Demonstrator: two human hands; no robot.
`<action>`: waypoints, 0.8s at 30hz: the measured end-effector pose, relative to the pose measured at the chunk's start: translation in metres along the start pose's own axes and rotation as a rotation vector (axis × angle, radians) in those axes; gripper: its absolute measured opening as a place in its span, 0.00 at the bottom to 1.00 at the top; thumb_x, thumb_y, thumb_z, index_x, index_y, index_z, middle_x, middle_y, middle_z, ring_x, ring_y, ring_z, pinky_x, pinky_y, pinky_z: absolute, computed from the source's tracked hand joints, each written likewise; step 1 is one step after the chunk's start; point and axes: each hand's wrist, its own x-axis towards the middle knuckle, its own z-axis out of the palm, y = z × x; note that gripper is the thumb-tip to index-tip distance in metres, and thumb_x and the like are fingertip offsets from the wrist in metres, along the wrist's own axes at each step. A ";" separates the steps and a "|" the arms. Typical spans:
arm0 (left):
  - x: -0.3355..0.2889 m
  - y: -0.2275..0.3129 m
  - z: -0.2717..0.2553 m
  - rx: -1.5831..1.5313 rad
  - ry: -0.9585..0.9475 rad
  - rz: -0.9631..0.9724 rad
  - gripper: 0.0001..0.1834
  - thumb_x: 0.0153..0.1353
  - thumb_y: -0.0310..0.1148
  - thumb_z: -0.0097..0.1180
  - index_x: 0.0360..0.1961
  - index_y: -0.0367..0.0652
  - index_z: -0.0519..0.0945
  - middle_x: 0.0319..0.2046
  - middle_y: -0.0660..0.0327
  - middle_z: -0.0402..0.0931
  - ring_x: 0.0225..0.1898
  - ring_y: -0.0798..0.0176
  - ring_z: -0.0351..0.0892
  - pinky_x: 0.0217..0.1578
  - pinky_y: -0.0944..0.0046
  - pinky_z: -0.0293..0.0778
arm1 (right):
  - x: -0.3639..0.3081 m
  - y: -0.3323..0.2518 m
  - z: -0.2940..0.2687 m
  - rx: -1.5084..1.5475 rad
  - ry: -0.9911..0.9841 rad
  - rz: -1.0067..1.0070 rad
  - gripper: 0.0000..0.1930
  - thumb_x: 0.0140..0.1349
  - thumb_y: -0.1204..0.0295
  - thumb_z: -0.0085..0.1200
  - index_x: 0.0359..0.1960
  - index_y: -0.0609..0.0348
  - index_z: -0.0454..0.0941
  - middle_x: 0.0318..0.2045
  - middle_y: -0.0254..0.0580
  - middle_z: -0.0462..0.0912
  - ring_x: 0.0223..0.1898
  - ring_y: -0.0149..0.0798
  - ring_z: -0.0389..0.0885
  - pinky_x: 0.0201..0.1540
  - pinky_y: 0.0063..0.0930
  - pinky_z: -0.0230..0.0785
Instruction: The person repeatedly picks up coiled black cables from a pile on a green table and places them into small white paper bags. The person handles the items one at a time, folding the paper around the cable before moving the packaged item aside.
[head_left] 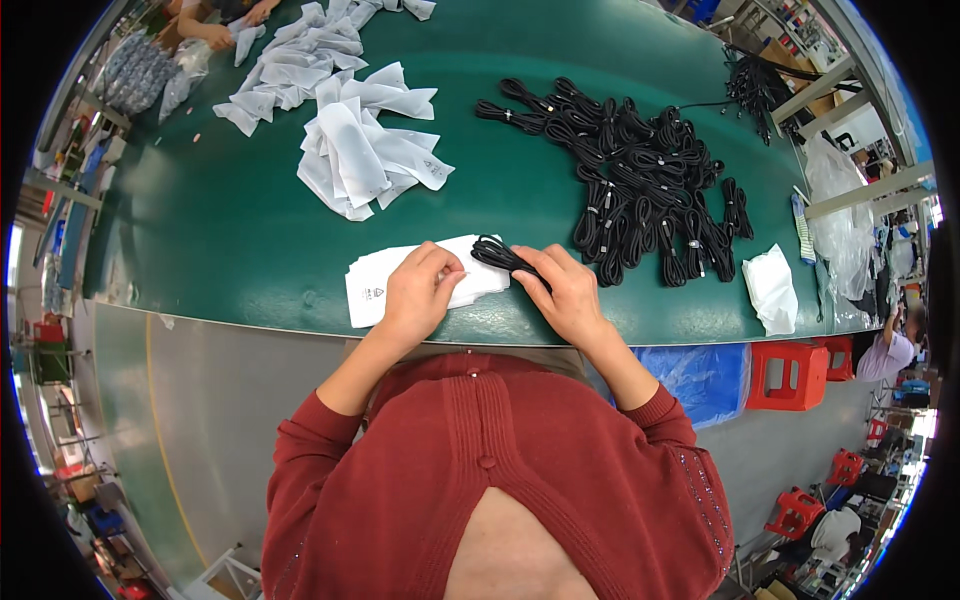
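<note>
A coiled black cable [500,257] is in my right hand [572,297], its looped end pointing left over a flat stack of white plastic bags [362,292] at the near table edge. My left hand [418,293] rests on that stack, thumb and fingertips pinched together on what looks like the edge of the top bag. The hand covers much of the stack's middle. Beyond my right hand lies a large heap of similar coiled black cables [640,175]. Ahead of my left hand is a pile of filled white bags [365,150].
A white bag [770,290] lies near the right table edge, beside clear plastic sheeting [838,200]. More black cables [752,90] lie at the far right. Another person's hands [218,36] hold a bag at the far left. A red stool [786,375] stands below the table.
</note>
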 end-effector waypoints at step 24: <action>-0.005 -0.008 0.001 -0.222 0.034 -0.099 0.03 0.59 0.21 0.61 0.33 0.36 0.79 0.29 0.61 0.76 0.28 0.69 0.72 0.34 0.69 0.70 | -0.006 -0.009 -0.008 -0.042 -0.113 -0.111 0.15 0.61 0.67 0.62 0.49 0.55 0.81 0.28 0.42 0.76 0.24 0.45 0.77 0.29 0.37 0.71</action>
